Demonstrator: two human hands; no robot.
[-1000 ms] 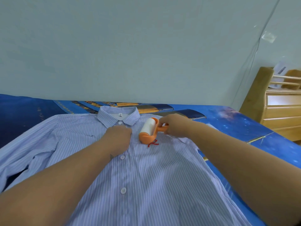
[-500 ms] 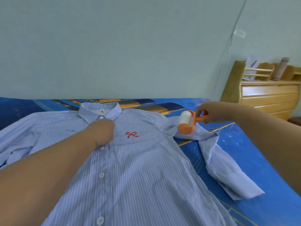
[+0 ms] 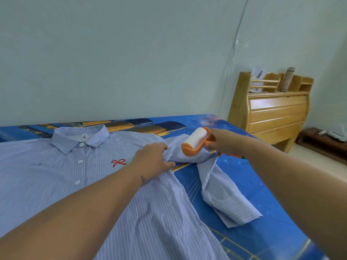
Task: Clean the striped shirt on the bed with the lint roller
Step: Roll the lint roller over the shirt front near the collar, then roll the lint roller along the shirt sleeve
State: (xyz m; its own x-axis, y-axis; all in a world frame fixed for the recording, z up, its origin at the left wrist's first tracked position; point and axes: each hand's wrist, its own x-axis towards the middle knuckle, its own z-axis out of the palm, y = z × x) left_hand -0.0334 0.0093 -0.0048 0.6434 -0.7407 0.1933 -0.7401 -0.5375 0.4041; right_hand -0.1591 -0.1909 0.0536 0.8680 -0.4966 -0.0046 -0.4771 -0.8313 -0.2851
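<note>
A light blue striped shirt [image 3: 90,184] with a small red bow on the chest lies buttoned, front up, on the bed. Its right-hand sleeve [image 3: 221,196] is folded back across the blue sheet. My left hand [image 3: 152,162] presses down on the shirt at the shoulder where that sleeve starts, fingers spread over bunched cloth. My right hand [image 3: 221,141] grips the orange handle of the lint roller [image 3: 195,141]. The white roll rests on the upper part of the sleeve, just right of my left hand.
The bed [image 3: 262,194] has a blue space-print sheet and runs along a pale wall. A wooden headboard cabinet [image 3: 272,109] with shelves and a bottle stands at the right end. A low dark table [image 3: 323,143] sits on the floor beyond it.
My right hand carried the roller from the chest near the red bow out to the sleeve. My left hand slid from the button placket to the shoulder. The view turned right.
</note>
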